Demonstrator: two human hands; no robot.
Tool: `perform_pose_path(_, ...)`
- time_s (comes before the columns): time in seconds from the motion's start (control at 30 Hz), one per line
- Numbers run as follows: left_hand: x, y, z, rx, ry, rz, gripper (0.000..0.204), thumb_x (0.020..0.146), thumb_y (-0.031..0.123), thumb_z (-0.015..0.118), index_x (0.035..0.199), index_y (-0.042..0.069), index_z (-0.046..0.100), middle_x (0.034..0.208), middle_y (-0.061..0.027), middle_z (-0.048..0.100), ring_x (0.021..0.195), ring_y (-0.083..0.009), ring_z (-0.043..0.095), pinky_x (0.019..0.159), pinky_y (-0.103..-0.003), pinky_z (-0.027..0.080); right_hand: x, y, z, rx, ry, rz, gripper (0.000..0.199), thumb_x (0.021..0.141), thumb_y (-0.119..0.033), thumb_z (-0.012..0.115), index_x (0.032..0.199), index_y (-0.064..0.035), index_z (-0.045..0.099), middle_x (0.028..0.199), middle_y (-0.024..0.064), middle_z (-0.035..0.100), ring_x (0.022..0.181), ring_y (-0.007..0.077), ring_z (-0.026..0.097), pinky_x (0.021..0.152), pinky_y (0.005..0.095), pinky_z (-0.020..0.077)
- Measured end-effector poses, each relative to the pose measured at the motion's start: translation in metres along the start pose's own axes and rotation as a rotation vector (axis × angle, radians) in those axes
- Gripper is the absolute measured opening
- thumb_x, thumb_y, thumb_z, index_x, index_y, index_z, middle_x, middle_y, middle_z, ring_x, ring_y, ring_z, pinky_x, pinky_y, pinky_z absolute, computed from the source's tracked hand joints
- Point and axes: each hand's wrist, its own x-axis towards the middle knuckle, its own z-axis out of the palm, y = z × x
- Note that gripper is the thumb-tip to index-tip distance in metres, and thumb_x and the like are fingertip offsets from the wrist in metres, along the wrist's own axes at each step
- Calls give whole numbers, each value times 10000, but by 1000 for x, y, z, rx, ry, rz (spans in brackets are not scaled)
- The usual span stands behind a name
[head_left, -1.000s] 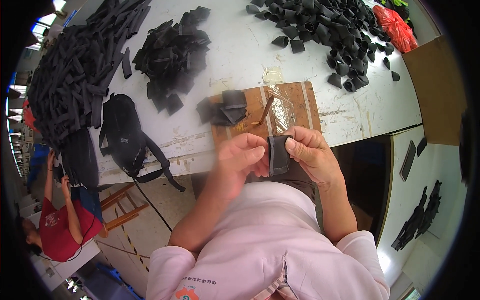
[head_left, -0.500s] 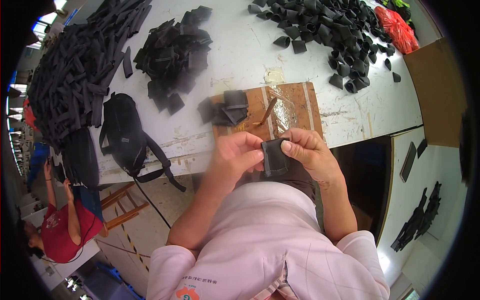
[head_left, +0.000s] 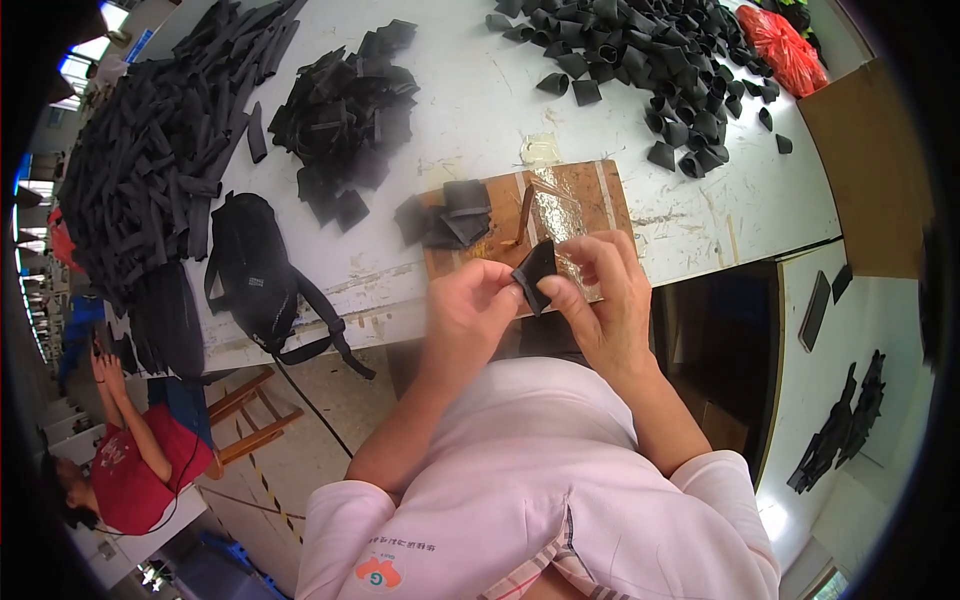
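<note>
A small black fabric piece (head_left: 538, 276) is held between my two hands, above the near edge of a brown wooden board (head_left: 607, 205). My left hand (head_left: 472, 312) pinches its left corner between thumb and fingers. On the other side, my right hand (head_left: 606, 305) has its thumb against the lower right edge of the piece, with the fingers bent above it. The piece looks folded and stands tilted upward. A thin wooden stick (head_left: 525, 214) rises from the board. Several flat black pieces (head_left: 457, 214) overlap on the board's left part.
On the white table (head_left: 465, 90) lie a heap of long black strips (head_left: 150, 150), a pile of flat black pieces (head_left: 345, 115) and many black loops (head_left: 640, 55). A black pouch with straps (head_left: 255, 275) lies near the front edge. A cardboard box (head_left: 865, 170) stands right. A co-worker (head_left: 150, 460) sits left.
Both hands have moved up toward the board with the fabric piece. The piece has turned from lying broad and squarish to a tilted, pointed shape. My right fingers have lifted and spread somewhat.
</note>
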Motion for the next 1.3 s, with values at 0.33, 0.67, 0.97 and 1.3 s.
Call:
perform_pose_path(0.33,-2,-21,21,355,373,508,64,784,-47,518,841,-19,516,681,-36,556,480,-18,460,404,-157,366,-11,4,20,-97,-52,-199,110,701,-11,601,804,-19,564,730,96,508,616,261,525,511,342,432)
perform_pose_path(0.67,3,8,-2,-891,-208,-185,185,714,-60,481,893,-22,508,701,-56,519,361,-19,281,333,-168,247,0,18,11,789,-139,510,55,712,-55,636,723,-21,594,636,8,515,505,68,426,444,204,345)
perform_pose_path(0.97,9,21,17,-508,171,186,168,734,-98,429,856,-40,528,767,-129,579,374,-57,398,310,-195,293,19,0,1,1105,-463,669,274,840,-296,564,681,-82,502,608,-61,392,523,24,320,443,164,273)
perform_pose_path(1.3,40,49,-13,-1085,-291,-194,235,783,-44,382,986,-37,499,665,-75,553,311,-34,282,294,-178,237,71,7,7,991,-549,496,309,862,-316,529,694,-57,531,577,-51,410,497,32,327,454,168,301)
